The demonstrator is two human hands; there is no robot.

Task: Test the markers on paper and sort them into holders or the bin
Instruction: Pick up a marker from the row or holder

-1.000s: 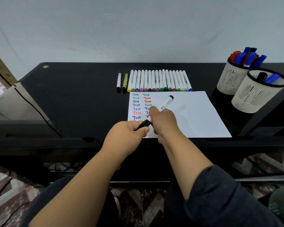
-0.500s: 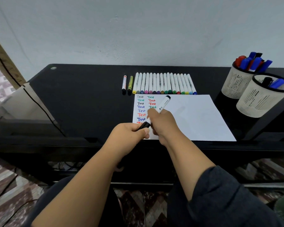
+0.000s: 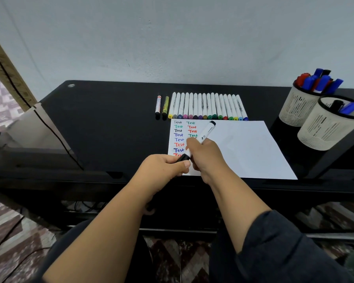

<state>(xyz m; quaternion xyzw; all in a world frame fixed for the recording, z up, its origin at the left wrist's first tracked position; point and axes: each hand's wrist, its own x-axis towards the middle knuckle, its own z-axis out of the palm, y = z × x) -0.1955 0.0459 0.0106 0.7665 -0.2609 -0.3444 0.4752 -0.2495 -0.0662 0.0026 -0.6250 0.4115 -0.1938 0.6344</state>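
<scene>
Mid-step: cap coming off, or going back on, a white-barrelled black marker (image 3: 205,133) above the paper (image 3: 243,148); not clear which from this view. Right hand (image 3: 205,155) wrapped round the barrel, butt end angled up and away over the written columns. Left hand (image 3: 166,167) pinching the black cap (image 3: 183,158) at the near end, thumb on top, fingers curled beneath. Both held just above the sheet's near left corner, over the front edge of the desk (image 3: 110,127).

On the sheet: 2 columns of "Test" in black, green, red and blue, the lowest lines hidden behind the hands. Beyond the paper, a tight row of white markers (image 3: 207,106) with coloured caps towards the sheet, plus 2 thinner pens (image 3: 161,105) just left of the row. At the right, 2 mesh holders (image 3: 323,127) side by side (the far one packed with red and blue markers, the near one holding a black and a blue). No bin in view.

To do this step well: pull or push straight along the barrel, no twisting sideways, grip kept firm on the barrel so the tip stays off the fingers. If uncapping, cap kept in the left hand, next "Test" written in the free space under the second column. If capping, pressed fully home before dropping into a holder.
</scene>
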